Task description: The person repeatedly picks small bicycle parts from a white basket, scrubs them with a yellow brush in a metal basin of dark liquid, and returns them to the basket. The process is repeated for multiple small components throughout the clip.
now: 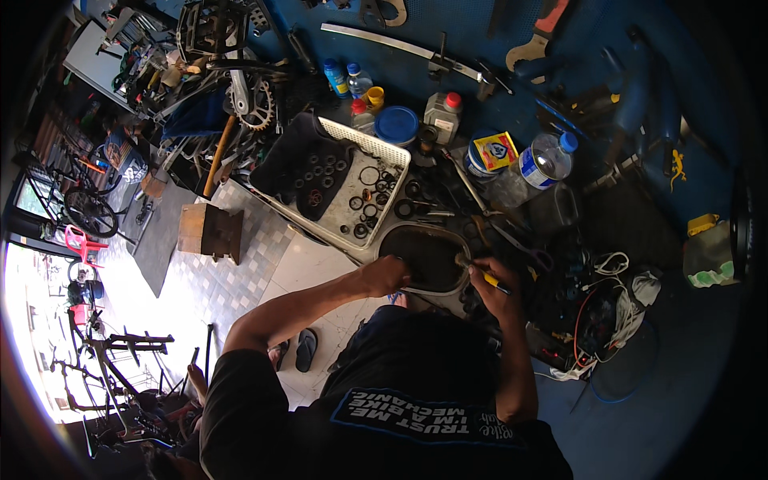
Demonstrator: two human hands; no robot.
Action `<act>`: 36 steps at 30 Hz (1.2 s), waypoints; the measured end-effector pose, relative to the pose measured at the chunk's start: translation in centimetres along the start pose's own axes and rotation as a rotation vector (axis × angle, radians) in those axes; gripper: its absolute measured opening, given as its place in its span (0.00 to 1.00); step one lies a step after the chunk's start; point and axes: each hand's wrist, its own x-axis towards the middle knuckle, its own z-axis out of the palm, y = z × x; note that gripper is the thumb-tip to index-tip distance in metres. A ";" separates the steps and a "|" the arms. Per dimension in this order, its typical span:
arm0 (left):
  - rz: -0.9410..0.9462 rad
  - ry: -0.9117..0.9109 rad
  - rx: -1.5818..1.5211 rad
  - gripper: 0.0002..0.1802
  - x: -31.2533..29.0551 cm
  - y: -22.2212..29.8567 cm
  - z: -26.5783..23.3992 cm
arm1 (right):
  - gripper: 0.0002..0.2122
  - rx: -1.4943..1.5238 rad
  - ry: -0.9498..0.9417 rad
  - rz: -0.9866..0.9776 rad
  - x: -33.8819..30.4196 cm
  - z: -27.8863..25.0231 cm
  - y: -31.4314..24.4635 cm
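Note:
My left hand is closed in a fist at the left rim of a rounded grey basin. Whatever its fingers hold, if anything, is hidden. The inside of the basin looks dark. My right hand grips a brush with a yellow and black handle at the basin's right side. The brush's light tip reaches over the rim, toward the inside. Just beyond the basin, a white plastic tray carries several metal rings and bearings. A black liner with small rings on it covers the tray's left part.
Bottles, a blue-lidded tub and loose tools crowd the bench behind the basin. Scissors lie to its right, near tangled cables. A cardboard box stands at left. Tools hang on the blue wall.

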 end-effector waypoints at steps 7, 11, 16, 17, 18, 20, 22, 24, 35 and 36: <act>0.117 0.339 -0.178 0.15 -2.7 3.7 -7.4 | 0.11 0.066 0.004 -0.004 0.0 0.0 0.2; -0.056 0.645 -0.082 0.13 -1.5 -4.6 -14.6 | 0.11 0.069 0.014 -0.013 0.1 -0.1 0.0; -0.561 0.820 0.276 0.15 -1.7 -18.6 -17.9 | 0.11 0.016 0.000 0.015 0.4 -0.3 0.0; -0.622 0.875 0.289 0.15 -2.2 -20.7 -18.2 | 0.12 0.025 0.003 0.013 0.4 -0.3 0.2; -0.669 0.841 0.307 0.17 -2.3 -21.6 -18.8 | 0.12 0.016 0.011 0.036 0.1 -0.4 0.3; -0.681 0.846 0.397 0.18 -2.0 -22.1 -19.2 | 0.12 -0.003 0.019 0.078 -0.2 -0.6 0.4; -0.718 0.814 0.368 0.21 -1.6 -21.4 -19.2 | 0.12 -0.003 0.018 0.086 -0.3 -0.8 0.4; -0.564 0.909 0.336 0.20 -1.2 -18.6 -19.1 | 0.12 -0.012 0.022 0.100 -0.3 -0.8 0.2; 0.328 0.557 0.320 0.31 2.4 1.7 1.0 | 0.12 -0.010 -0.014 -0.006 1.4 -0.3 -2.1; 0.307 0.540 0.305 0.33 2.6 2.8 1.9 | 0.11 0.000 -0.006 -0.016 1.4 -0.2 -2.2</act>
